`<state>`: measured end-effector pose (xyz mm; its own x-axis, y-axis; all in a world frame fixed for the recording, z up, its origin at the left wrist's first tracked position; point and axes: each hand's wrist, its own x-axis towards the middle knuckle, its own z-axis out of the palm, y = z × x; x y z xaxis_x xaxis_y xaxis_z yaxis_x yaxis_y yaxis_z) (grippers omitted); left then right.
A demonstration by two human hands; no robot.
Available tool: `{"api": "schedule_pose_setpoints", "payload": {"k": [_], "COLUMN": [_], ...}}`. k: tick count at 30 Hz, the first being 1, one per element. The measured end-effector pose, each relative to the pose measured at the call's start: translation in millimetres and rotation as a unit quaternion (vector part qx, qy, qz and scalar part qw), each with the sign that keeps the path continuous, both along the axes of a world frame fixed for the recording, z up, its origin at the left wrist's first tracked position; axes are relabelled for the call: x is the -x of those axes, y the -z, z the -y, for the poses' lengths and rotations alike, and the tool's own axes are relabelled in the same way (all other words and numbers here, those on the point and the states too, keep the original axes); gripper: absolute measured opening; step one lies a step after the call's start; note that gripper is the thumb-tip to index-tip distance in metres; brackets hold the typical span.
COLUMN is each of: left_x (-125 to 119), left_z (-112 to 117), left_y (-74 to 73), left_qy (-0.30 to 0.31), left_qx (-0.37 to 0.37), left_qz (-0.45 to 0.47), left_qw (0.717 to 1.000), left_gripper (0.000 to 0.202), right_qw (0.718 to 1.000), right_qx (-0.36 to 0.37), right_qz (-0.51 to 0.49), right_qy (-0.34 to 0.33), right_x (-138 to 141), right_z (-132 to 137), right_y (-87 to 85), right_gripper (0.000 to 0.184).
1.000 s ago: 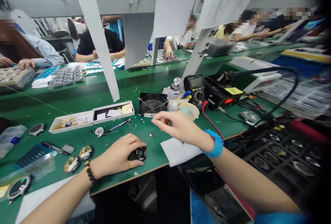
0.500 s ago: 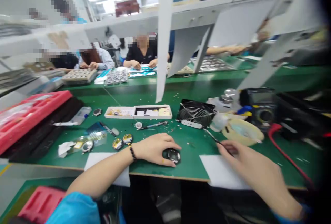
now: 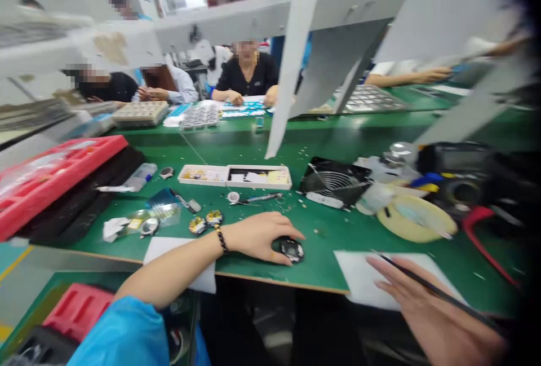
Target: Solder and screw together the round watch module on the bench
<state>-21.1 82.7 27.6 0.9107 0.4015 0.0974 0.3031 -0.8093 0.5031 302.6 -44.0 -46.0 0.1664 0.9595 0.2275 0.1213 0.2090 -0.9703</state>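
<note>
My left hand [image 3: 264, 236], with a beaded bracelet at the wrist, curls its thumb and fingers around a round black watch case [image 3: 292, 250] on the green bench. At the right, my right hand [image 3: 435, 301] holds a slim dark pointed tool [image 3: 416, 280] slantwise over a white sheet [image 3: 359, 276]. Its fingers are rather straight and blurred; the tool's rear end fades into shadow. Two round yellow-and-black parts [image 3: 205, 221] lie left of my left hand, near another white sheet [image 3: 158, 248] under my forearm.
Behind the hands are a divided white tray [image 3: 203, 175], a black fan [image 3: 333, 180] and a yellowish dish [image 3: 416, 219]. A red foam tray [image 3: 63, 177] stands left; a red cable [image 3: 486, 242] runs right. Co-workers sit across the bench beyond a white frame [image 3: 236, 25].
My right hand has drawn back toward me and turned, lifting the slim tool from beside the fan's front to over the white sheet. The view has shifted; my left hand stays at the watch case.
</note>
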Motion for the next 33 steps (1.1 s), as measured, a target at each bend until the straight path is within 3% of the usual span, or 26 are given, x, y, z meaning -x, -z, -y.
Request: {"api": "schedule_pose_setpoints", "payload": {"k": [3,5,7,10,15,22,27,33], "left_x": [0.8,0.8,0.3,-1.0,-2.7,-2.4,-2.0,-2.3], "left_z": [3.0,3.6,4.6,6.9,7.1,5.2,4.6,4.5], "left_y": [-0.9,0.5,1.7,1.3,-0.6,0.7,1.9,2.1], "left_qy": [-0.036,-0.049,-0.05,-0.049,-0.049,-0.041,-0.036,-0.029], "left_qx": [0.027,0.034,0.032,0.023,0.018,0.033,0.038,0.028], "left_qz": [0.008,0.003,-0.004,-0.014,-0.021,-0.012,-0.002,0.002], "left_qw": [0.999,0.998,0.998,0.998,0.998,0.999,0.999,0.999], "left_gripper": [0.055,0.055,0.053,0.051,0.049,0.048,0.045,0.043], "right_qw": [0.998,0.998,0.993,0.979,0.935,0.951,0.941,0.936], "right_qx": [0.038,0.045,0.034,-0.034,-0.124,-0.169,-0.184,-0.175], "right_qz": [-0.044,0.037,0.112,0.203,0.331,0.256,0.278,0.295], "right_qy": [-0.013,-0.003,0.002,-0.005,-0.016,-0.026,-0.061,-0.072], "right_x": [17.5,30.1,40.7,49.1,45.2,63.6,85.2,89.0], "right_z": [11.6,15.2,16.6,16.8,12.8,2.7,-8.1,-12.0], "right_y": [-16.3,-24.2,-28.7,-29.3,-21.8,-26.1,-31.5,-32.1], "right_gripper": [0.037,0.028,0.034,0.027,0.035,0.033,0.029,0.023]}}
